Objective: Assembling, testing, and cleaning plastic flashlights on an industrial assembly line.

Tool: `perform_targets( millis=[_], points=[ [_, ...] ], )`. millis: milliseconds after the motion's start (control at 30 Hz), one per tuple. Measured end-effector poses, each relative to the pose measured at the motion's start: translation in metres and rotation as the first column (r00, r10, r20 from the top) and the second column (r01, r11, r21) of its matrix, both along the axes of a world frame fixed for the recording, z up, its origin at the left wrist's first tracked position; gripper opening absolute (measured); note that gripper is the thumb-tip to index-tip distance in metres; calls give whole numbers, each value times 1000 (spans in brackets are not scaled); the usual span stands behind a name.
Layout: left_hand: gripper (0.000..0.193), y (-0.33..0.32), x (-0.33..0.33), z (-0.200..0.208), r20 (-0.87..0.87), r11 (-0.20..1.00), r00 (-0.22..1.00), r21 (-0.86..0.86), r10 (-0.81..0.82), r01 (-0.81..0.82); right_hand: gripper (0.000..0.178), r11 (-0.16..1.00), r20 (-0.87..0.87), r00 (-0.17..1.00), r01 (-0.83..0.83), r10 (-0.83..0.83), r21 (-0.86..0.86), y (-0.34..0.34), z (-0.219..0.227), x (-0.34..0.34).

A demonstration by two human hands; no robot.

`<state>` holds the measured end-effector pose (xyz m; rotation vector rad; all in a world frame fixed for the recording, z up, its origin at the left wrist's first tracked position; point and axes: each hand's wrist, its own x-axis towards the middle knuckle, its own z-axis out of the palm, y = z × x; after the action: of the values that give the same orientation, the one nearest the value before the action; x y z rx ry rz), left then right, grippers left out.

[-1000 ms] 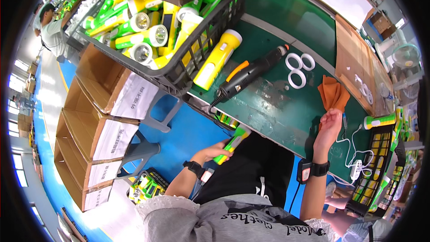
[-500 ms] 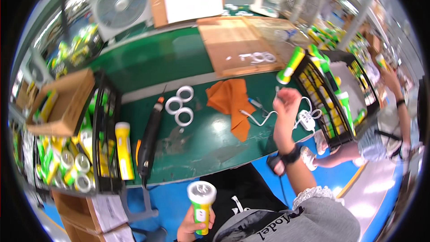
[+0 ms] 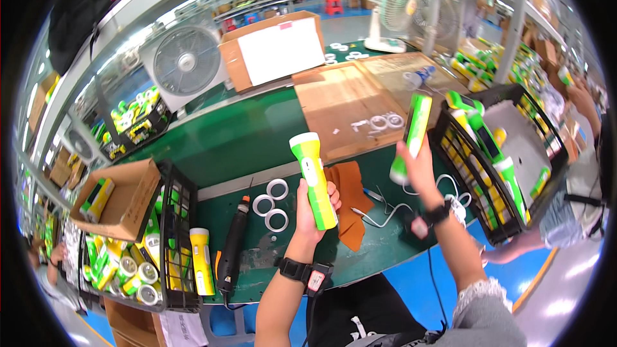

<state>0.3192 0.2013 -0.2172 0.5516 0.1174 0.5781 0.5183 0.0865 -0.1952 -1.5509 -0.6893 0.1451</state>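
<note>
My left hand (image 3: 306, 217) is wrapped round a green and yellow flashlight (image 3: 312, 170), raised above the bench with its white head end up. To the right, my right hand (image 3: 421, 172) grips a second green and yellow flashlight (image 3: 419, 119), tilted beside the right crate. Behind my left hand an orange cloth (image 3: 350, 218) lies on the green bench. Three white rings (image 3: 277, 220) and a black electric screwdriver (image 3: 233, 254) lie left of it. A white cable (image 3: 389, 216) runs below my right hand. One more yellow flashlight (image 3: 201, 263) stands by the left crate.
Black crates of flashlights stand left (image 3: 172, 238) and right (image 3: 504, 209); an open cardboard box (image 3: 132, 209) tops the left one. Wooden boards (image 3: 328, 109) cover the back of the bench, with fans (image 3: 186, 61) beyond. Another person's hand (image 3: 581, 96) shows at far right.
My left hand has lifted its flashlight from near my lap to above the bench. My right hand has taken hold of the flashlight by the right crate. The view has shifted.
</note>
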Motion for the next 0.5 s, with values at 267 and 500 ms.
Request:
perform_targets(
  millis=[267, 500],
  points=[
    [39, 18, 0, -43, -80, 979, 978, 68, 195, -190, 57, 813, -298, 764, -574, 573, 91, 9, -48, -123],
    [43, 17, 3, -42, -179, 959, 945, 129, 273, -253, 65, 760, -237, 728, -643, 644, 89, 12, -55, -114]
  ],
)
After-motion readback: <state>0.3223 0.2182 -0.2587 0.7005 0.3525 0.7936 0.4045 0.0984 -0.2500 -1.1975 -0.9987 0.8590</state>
